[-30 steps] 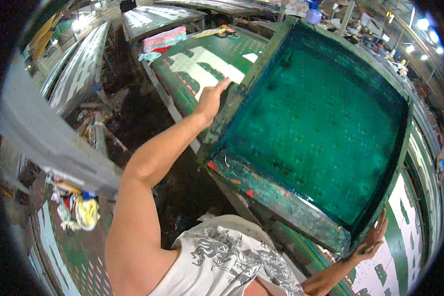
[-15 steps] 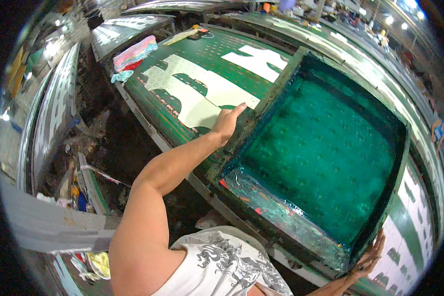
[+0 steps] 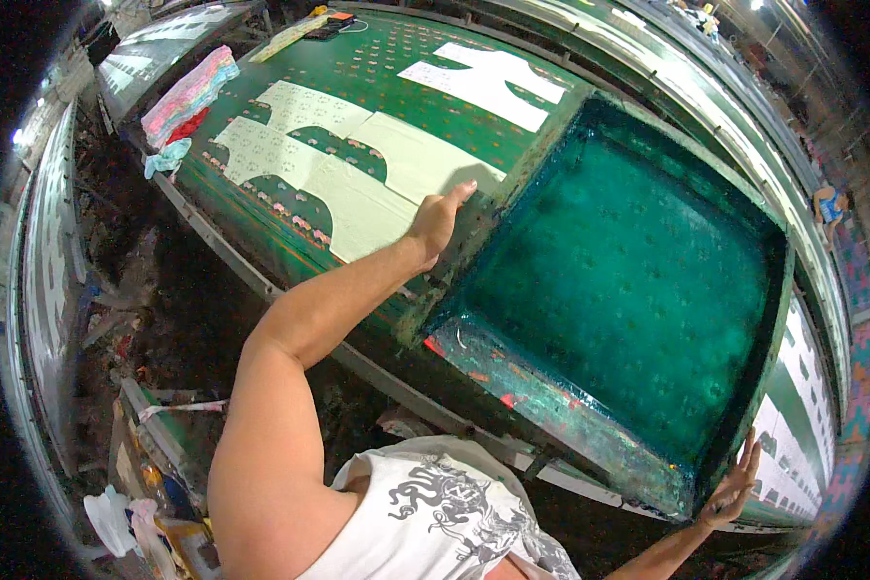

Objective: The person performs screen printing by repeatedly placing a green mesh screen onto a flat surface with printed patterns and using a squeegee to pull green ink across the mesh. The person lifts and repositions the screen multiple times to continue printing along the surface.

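Note:
A large screen-printing frame [image 3: 781, 280] with dark walls and a green mesh [image 3: 628, 271] lies tilted across the long green table. My left hand [image 3: 437, 224] is at its left rim, thumb stretched out toward the far side; the other fingers are mostly hidden. Against the near right corner rests my right hand [image 3: 733, 491], its fingers lying along the outer wall. Both hands hold the frame between them. Left of it lie pale cream fabric pieces [image 3: 358, 184] with cut-out curves and small prints. A white fabric piece [image 3: 493, 82] lies farther back, near the rim.
Folded pastel cloths [image 3: 191, 97], a red cloth [image 3: 188, 126] and a light-blue cloth [image 3: 167, 158] sit on the table's left edge. Other long tables [image 3: 48, 242] stand at the left. More white pieces [image 3: 778, 435] lie right of the frame. Someone in blue [image 3: 827, 205] is far right.
The view has shifted, so the fabric pieces and cloths appear farther left and higher. Both hands stay at the frame's sides; more of my right hand's fingers shows.

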`<action>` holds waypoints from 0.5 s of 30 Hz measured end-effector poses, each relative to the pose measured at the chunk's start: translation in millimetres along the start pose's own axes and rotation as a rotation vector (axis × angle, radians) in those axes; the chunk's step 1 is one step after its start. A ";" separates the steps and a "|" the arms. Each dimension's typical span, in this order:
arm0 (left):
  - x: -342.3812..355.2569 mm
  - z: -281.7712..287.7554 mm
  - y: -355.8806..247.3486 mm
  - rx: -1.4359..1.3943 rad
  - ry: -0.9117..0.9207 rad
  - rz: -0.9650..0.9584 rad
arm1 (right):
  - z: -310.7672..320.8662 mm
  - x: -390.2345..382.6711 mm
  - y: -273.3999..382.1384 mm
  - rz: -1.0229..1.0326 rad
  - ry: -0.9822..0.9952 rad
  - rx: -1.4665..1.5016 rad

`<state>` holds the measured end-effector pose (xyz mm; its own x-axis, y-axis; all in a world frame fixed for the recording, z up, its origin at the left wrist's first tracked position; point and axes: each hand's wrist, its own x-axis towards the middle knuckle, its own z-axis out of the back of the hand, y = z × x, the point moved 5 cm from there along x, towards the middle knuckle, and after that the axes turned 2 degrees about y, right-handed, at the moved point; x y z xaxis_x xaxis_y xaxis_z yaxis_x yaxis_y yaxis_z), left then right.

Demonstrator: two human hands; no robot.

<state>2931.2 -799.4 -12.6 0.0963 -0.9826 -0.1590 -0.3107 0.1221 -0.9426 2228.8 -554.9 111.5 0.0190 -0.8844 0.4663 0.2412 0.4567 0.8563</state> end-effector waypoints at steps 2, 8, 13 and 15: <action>1.5 10.7 -10.8 -0.002 -0.042 -0.053 | -26.6 2.8 18.0 0.019 0.081 0.091; 1.1 52.1 -38.8 -0.075 0.066 0.025 | -48.2 4.7 16.1 0.004 0.032 0.035; -5.6 97.7 -57.3 0.020 -0.125 -0.071 | -92.4 24.2 -2.5 0.037 0.049 0.119; -12.0 109.8 -74.3 0.080 -0.162 -0.103 | -110.6 26.1 -19.9 0.030 0.033 0.158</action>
<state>3057.0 -781.3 27.2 0.2766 -0.9558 -0.0991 -0.2154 0.0389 -0.9758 2331.9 -597.8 82.1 0.0565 -0.8714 0.4873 0.0846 0.4905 0.8673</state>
